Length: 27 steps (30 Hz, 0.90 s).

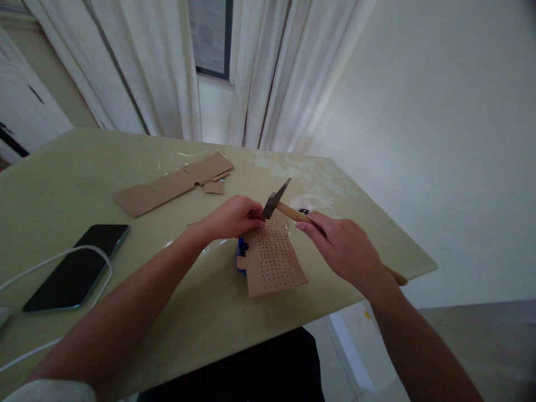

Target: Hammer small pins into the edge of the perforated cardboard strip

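My right hand (341, 245) grips the wooden handle of a hammer (277, 202), whose dark metal head hovers just over the far end of a cardboard piece (272, 262) dotted with several rows of small holes. My left hand (232, 218) rests at that far end with fingers pinched together right beside the hammer head; what they pinch is too small to see. A blue object (241, 248) pokes out from under the cardboard's left edge. All of this lies on a pale green table (75, 178).
A long folded cardboard strip (173, 183) with small scraps lies further back. A black phone (77, 267) sits at the left, with a white cable (50, 259) looping around it. Small dark bits (304, 211) lie near the hammer handle. The table's right edge is close to my right wrist.
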Available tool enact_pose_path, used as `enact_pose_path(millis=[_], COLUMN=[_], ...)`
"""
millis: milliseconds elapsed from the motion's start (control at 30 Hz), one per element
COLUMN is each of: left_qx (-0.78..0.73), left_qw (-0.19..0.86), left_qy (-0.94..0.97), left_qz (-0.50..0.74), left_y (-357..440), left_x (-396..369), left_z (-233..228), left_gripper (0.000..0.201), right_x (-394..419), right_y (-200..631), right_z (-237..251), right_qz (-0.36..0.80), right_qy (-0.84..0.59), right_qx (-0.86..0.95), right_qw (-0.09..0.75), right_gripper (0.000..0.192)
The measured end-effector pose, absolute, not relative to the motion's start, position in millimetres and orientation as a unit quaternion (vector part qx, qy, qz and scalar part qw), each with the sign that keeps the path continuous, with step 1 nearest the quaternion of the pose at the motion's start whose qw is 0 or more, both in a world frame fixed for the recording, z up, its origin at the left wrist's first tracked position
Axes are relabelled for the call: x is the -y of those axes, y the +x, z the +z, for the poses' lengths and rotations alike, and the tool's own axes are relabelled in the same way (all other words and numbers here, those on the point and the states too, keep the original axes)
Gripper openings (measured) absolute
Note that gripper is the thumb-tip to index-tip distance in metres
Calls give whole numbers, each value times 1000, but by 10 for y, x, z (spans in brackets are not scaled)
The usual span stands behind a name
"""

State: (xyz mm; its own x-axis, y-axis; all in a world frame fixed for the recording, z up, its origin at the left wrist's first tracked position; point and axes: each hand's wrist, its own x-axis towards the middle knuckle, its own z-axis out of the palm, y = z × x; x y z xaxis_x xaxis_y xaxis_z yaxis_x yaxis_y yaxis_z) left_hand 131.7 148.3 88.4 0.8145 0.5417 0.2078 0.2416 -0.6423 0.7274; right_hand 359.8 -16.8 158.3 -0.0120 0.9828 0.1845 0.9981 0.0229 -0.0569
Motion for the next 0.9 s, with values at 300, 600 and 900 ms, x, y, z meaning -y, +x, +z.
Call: enact_pose_path(millis=[300, 600, 900], left_qx=[-221, -234, -231], left_qw=[357, 371, 365], left_qy=[883, 876, 881], left_qz=[212, 201, 191], left_y=[1319, 1337, 1354], left_x=[-1476, -1495, -1505], left_z=[896, 840, 821], left_gripper=[12, 11, 8], right_x=[168, 181, 196], right_y=[3560, 3587, 3575], right_z=[1650, 1686, 1670], right_qz=[-41, -15, 3], right_qy=[-700, -702, -707], right_qx=[708, 700, 701], right_qw=[83, 131, 95], right_gripper=[48, 47, 45])
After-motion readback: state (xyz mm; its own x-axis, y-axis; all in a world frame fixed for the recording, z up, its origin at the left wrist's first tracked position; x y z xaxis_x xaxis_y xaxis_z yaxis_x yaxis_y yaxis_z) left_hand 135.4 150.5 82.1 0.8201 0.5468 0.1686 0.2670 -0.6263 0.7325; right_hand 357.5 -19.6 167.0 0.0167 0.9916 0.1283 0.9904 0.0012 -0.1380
